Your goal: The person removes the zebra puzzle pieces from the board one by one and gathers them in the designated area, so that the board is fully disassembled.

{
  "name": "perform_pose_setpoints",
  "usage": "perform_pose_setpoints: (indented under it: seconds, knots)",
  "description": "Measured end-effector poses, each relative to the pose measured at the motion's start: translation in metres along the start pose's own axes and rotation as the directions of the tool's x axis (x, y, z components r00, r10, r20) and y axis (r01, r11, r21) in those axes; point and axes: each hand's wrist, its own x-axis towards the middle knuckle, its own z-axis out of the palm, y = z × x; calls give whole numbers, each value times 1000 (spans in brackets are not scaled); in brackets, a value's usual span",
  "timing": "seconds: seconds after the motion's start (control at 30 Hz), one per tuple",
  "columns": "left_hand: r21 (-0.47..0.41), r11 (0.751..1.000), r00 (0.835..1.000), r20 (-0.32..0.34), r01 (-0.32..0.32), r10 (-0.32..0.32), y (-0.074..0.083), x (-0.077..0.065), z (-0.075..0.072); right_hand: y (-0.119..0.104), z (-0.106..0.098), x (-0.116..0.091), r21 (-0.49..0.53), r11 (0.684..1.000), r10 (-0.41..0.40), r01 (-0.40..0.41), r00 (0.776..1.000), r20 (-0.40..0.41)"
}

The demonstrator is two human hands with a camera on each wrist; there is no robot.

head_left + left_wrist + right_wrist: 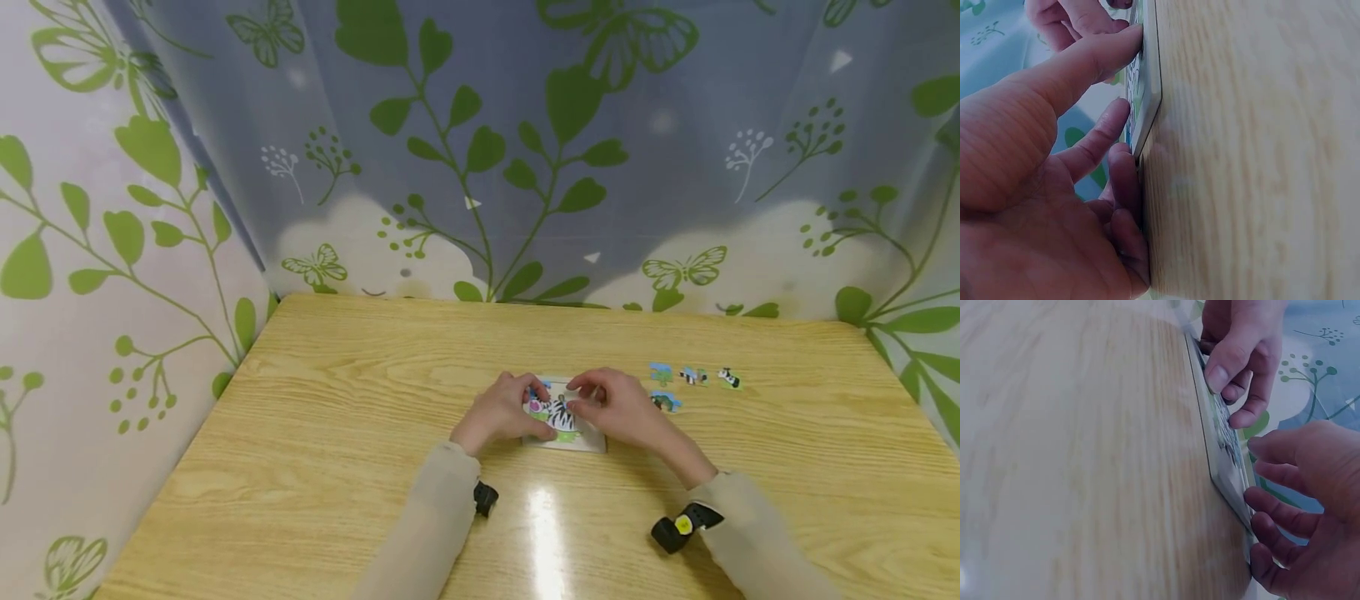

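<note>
A small jigsaw board (592,442) lies flat on the table, with a black-and-white striped zebra picture (561,415) in its left and middle part. My left hand (504,408) spans its left side. The left thumb (1119,47) presses on the board's face and the index fingertip touches it farther along, while the other fingers rest beside the edge. Over the right side is my right hand (618,406), its thumb and index fingertips apart at the zebra's right edge. Its remaining fingers (1285,512) bend loosely along the board's right edge, and no piece shows between them.
Several loose jigsaw pieces lie right of the board: a blue-and-green one (661,372), one with a dark animal (666,402), another picture piece (693,376) and a panda-like one (729,378). A patterned curtain (510,167) hangs behind the wooden table (337,417).
</note>
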Motion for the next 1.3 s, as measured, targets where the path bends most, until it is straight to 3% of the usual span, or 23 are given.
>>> perform_pose_setpoints:
  seconds: [0.23, 0.5, 0.93, 1.3]
  knots:
    - [-6, 1000, 1000, -1, 10, -10, -3, -1, 0, -3, 5, 3, -39, 998, -39, 40, 999, 30]
    - [-23, 1000, 1000, 4, 12, -12, -1, -2, 1, -4, 8, 3, -70, 998, -6, 8, 999, 36]
    - [-30, 999, 999, -5, 38, -39, 1, -1, 1, -7, 5, 7, 71, 994, 74, -80, 993, 88]
    - [-15, 999, 999, 8, 37, -37, 3, 0, -1, -5, 7, 9, 24, 995, 90, -92, 993, 80]
